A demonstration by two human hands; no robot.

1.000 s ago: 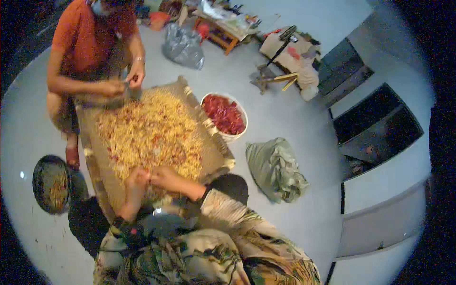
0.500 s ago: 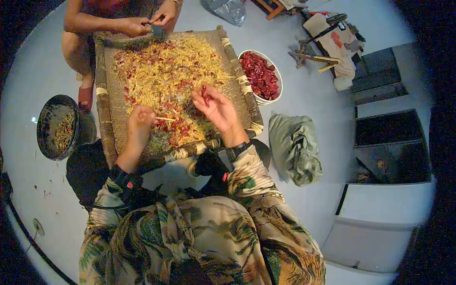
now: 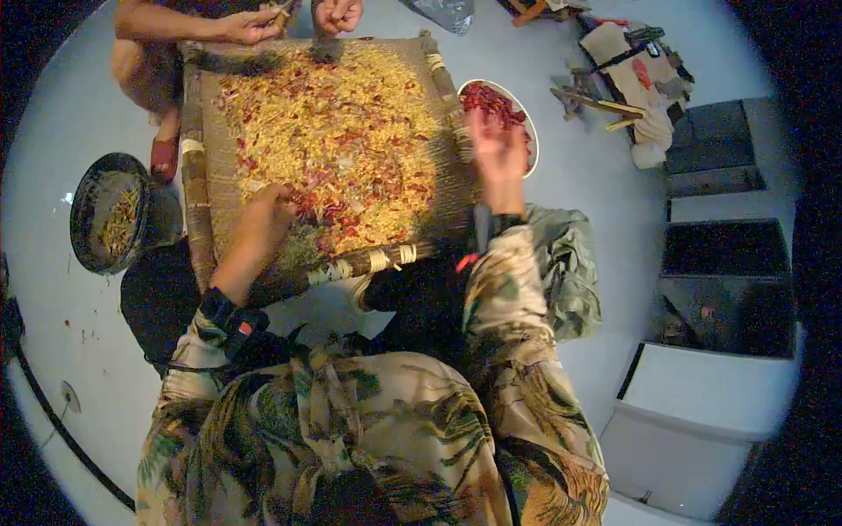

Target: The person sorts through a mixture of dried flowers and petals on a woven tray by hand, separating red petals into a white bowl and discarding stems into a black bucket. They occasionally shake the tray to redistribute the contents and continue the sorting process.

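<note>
A woven tray with a wooden frame (image 3: 195,188) stands before me, spread with yellow seeds (image 3: 351,105) and broken red chili pieces (image 3: 346,219). My left hand (image 3: 261,223) is low over its near left part, fingers curled together at the chilies. What they hold, if anything, is hidden. My right hand (image 3: 498,158) is over the near side of a white bucket (image 3: 536,149) of dried red chilies (image 3: 495,103). It is blurred by motion, but its fingers look apart and I see nothing in them.
Across the tray, another person's hands (image 3: 254,24) hold something small. A black basin (image 3: 110,254) with yellowish bits is at the left. A grey-green sack (image 3: 570,272) lies right of my right forearm. Farther right is a white cabinet (image 3: 710,377).
My right hand has moved right from above the tray to the bucket, and the red chili no longer shows in it. My left hand has moved slightly; its pale stick is out of sight.
</note>
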